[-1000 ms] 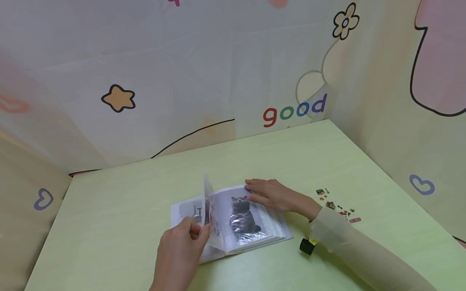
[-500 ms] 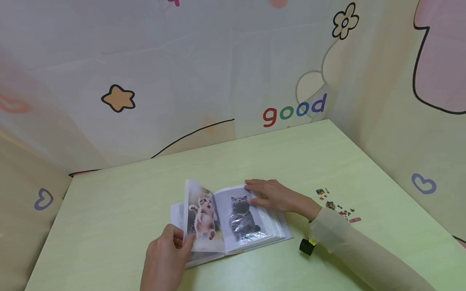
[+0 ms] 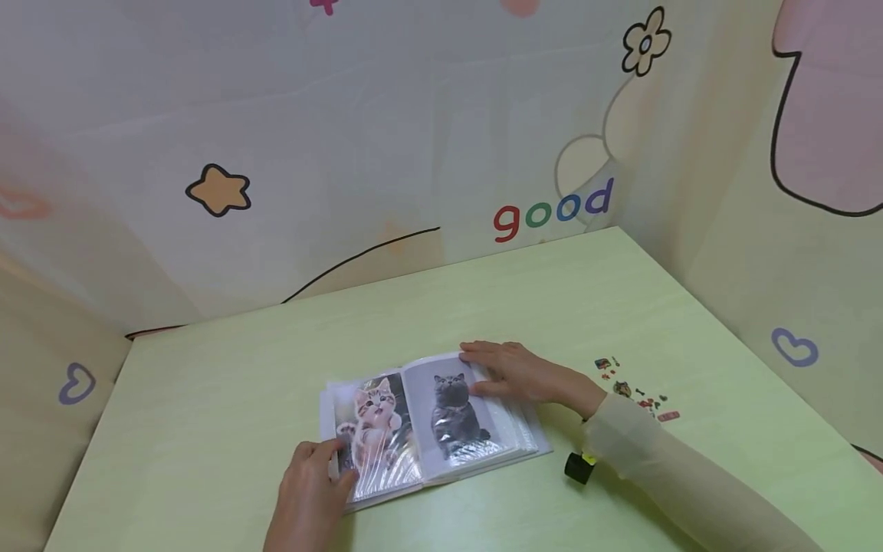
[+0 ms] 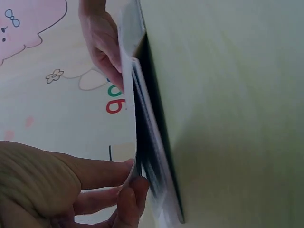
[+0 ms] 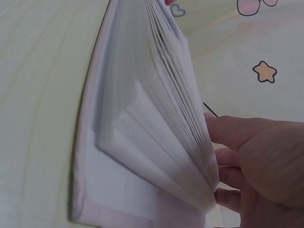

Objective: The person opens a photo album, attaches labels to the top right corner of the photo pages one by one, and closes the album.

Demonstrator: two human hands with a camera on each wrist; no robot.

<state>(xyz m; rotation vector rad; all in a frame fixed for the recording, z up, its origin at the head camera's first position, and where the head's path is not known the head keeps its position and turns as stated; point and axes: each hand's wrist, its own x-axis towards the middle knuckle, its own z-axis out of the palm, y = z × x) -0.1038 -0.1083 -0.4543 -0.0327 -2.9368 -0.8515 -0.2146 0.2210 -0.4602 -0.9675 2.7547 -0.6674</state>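
A photo album [image 3: 422, 445] lies spread on the table, clear sleeves catching the light. Its left page shows a striped kitten photo [image 3: 375, 433], its right page a grey cat photo [image 3: 458, 418]. At the lower left edge is my left hand [image 3: 306, 487]; the left wrist view has its thumb and fingers pinching the page [image 4: 129, 109], raised a little from the cover beneath. My right hand [image 3: 527, 374] rests with fingers extended over the upper right of the album. In the right wrist view its fingertips touch the edges of the page stack [image 5: 166, 95].
Small colourful stickers [image 3: 638, 391] lie scattered on the table right of the album. A black block-like piece [image 3: 579, 468] with a yellow bit sits under the right wrist. Printed fabric walls [image 3: 345, 153] enclose the pale green table [image 3: 228, 429] at the back and sides.
My left hand has turned a page over to the left, from standing upright to nearly flat, bringing the kitten photo into view. The right hand has stayed on the right side.
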